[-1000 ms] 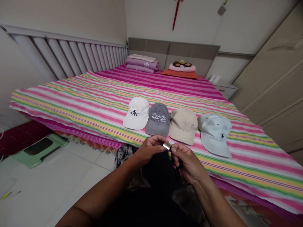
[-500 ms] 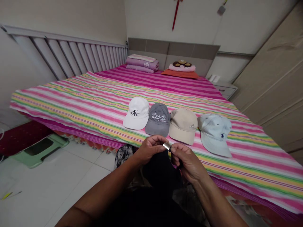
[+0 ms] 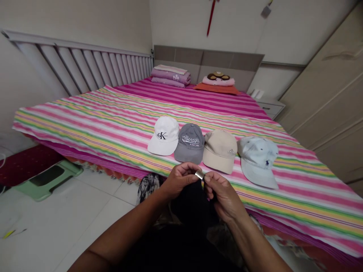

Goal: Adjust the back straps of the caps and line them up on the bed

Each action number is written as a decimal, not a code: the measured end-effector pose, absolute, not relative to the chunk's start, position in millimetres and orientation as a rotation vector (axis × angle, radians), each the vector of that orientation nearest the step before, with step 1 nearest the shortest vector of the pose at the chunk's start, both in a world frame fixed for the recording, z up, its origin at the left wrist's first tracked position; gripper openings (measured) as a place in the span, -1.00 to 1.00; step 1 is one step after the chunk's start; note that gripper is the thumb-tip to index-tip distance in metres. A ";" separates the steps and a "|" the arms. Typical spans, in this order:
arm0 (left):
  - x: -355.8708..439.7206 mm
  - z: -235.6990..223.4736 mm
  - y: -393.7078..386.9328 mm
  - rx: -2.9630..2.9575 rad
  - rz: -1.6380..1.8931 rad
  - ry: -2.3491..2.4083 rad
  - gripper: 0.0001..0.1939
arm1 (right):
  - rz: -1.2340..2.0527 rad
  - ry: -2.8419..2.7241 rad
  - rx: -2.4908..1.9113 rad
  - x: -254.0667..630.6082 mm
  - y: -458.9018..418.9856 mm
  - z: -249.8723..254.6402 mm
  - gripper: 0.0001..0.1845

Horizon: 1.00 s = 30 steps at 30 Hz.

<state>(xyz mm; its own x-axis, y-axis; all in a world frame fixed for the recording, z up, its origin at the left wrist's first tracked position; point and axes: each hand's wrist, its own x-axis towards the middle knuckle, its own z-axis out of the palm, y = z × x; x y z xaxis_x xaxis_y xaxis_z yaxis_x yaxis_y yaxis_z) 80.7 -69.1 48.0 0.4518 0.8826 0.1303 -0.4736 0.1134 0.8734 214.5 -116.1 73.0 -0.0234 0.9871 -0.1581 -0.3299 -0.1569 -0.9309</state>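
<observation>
My left hand [image 3: 180, 178] and my right hand [image 3: 222, 194] meet in front of me, both closed in a pinch on a small silver metal buckle [image 3: 199, 174] fixed to a black cap [image 3: 193, 211] that hangs below them. On the striped bed lie a white cap [image 3: 163, 135], a grey cap [image 3: 189, 142], a beige cap [image 3: 219, 150] and a pale blue cap [image 3: 258, 159], side by side in a row just beyond my hands.
The bed [image 3: 113, 121] has a pink, yellow and green striped sheet, with folded purple bedding [image 3: 170, 75] and an orange pillow [image 3: 217, 87] at its head. A green stool [image 3: 47, 179] stands on the tiled floor at left. A nightstand [image 3: 268, 105] and wardrobe [image 3: 331, 87] stand at right.
</observation>
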 end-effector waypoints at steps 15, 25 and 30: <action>83.0 45.7 -70.4 1.043 1.096 0.521 -0.74 | 1.579 -0.725 -0.993 211.9 -118.0 77.5 -0.83; 82.1 44.6 -69.4 1.062 1.099 0.519 -0.73 | 1.578 -0.758 -0.972 214.5 -118.4 76.4 -0.81; 81.8 43.5 -70.3 1.036 1.029 0.449 -0.72 | 1.521 -0.803 -0.926 212.8 -118.8 77.8 -0.74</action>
